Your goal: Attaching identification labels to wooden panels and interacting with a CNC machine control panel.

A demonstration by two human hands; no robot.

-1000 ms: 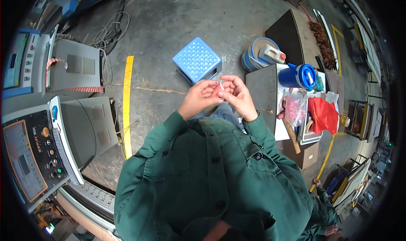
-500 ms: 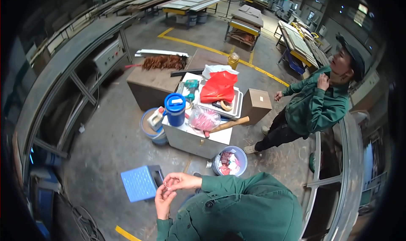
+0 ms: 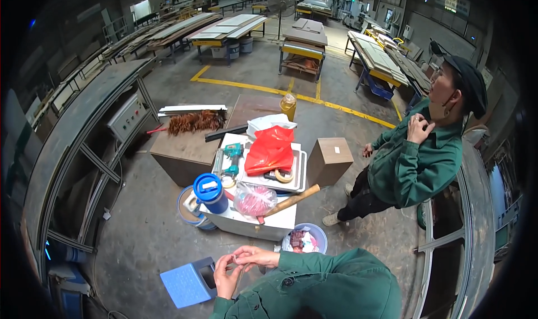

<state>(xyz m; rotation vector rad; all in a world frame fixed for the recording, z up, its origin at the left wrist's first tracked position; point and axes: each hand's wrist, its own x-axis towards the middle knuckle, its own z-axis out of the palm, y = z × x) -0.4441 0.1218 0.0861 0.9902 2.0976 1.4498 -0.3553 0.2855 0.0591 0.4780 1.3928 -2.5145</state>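
Observation:
My left hand (image 3: 226, 278) and my right hand (image 3: 256, 257) meet at the fingertips low in the head view, pinching a small item that I cannot make out. Both green sleeves come in from the lower right. A blue plastic stool (image 3: 185, 285) stands on the floor just left of my left hand. Right behind my hands is a white box table (image 3: 246, 222) carrying a blue jug (image 3: 210, 191), a pink bag (image 3: 253, 198) and a wooden handle (image 3: 292, 198).
A metal tray (image 3: 301, 176) holds a red bag (image 3: 270, 148) and a tape roll (image 3: 283, 176). A brown box (image 3: 330, 159), a scrap bucket (image 3: 303, 241) and a co-worker in green (image 3: 414, 162) are at right. A steel frame (image 3: 84, 145) lines the left.
The view has swung up from looking straight down at my hands to looking out across the workshop. My hands have stayed together at the fingertips.

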